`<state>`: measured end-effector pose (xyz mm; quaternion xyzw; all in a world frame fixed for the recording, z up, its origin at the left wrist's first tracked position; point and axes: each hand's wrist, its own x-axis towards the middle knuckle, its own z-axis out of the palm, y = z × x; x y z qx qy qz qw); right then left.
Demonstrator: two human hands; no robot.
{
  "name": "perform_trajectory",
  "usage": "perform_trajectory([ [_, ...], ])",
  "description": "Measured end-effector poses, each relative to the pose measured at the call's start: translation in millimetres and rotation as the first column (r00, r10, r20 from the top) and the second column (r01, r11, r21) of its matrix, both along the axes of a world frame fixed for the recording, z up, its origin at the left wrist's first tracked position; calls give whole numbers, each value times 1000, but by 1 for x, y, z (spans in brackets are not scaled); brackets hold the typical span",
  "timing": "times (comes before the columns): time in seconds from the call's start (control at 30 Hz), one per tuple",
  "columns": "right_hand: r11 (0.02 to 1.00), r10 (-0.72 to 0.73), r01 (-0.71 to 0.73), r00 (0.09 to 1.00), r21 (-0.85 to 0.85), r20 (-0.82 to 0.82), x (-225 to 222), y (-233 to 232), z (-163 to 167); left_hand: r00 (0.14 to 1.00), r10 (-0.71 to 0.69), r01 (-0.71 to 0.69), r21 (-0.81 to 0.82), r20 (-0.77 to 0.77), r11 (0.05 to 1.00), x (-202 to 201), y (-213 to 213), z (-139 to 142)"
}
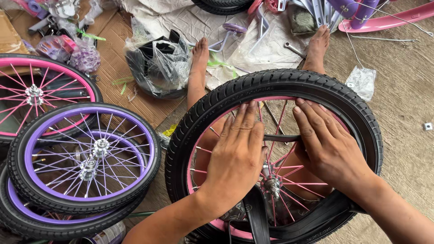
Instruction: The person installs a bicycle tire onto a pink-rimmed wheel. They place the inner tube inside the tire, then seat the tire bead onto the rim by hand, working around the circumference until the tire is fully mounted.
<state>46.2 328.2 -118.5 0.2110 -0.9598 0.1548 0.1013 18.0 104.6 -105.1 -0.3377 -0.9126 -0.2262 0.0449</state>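
A small bicycle wheel with a black tyre (289,81) and a pink rim (271,98) stands tilted between my legs. My left hand (237,156) lies flat over the spokes, fingers reaching up to the rim's inner edge. My right hand (325,142) presses on the right side of the rim, fingertips tucked under the tyre's bead. A black inner tube (282,138) runs between both hands, and more of it hangs loose at the bottom (257,217). The silver hub (272,183) shows between my wrists.
Two purple-rimmed wheels (86,158) lie stacked at the left, with a pink-rimmed wheel (40,90) behind them. A plastic bag (158,68) of black parts, a wrench (294,49), training-wheel brackets (235,31) and a pink and purple frame (384,18) sit beyond my bare feet.
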Motion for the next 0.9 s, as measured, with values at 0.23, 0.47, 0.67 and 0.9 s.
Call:
perform_trajectory([
  [0.23, 1000, 3, -3, 1000, 4, 24, -4, 3, -1, 993, 106, -107, -19, -41, 994, -12, -23, 17],
  [0.47, 995, 94, -96, 994, 39, 48, -16, -3, 4, 969, 10, -53, -170, -246, 984, -86, -43, 20],
  [0.67, 979, 152, -164, 983, 118, 104, -22, -6, 15, 988, 42, -57, -96, -148, 994, -94, -37, 21],
  [0.9, 951, 155, -165, 986, 260, 58, -25, 4, 19, 893, -67, -60, -265, -444, 962, -95, -45, 32],
])
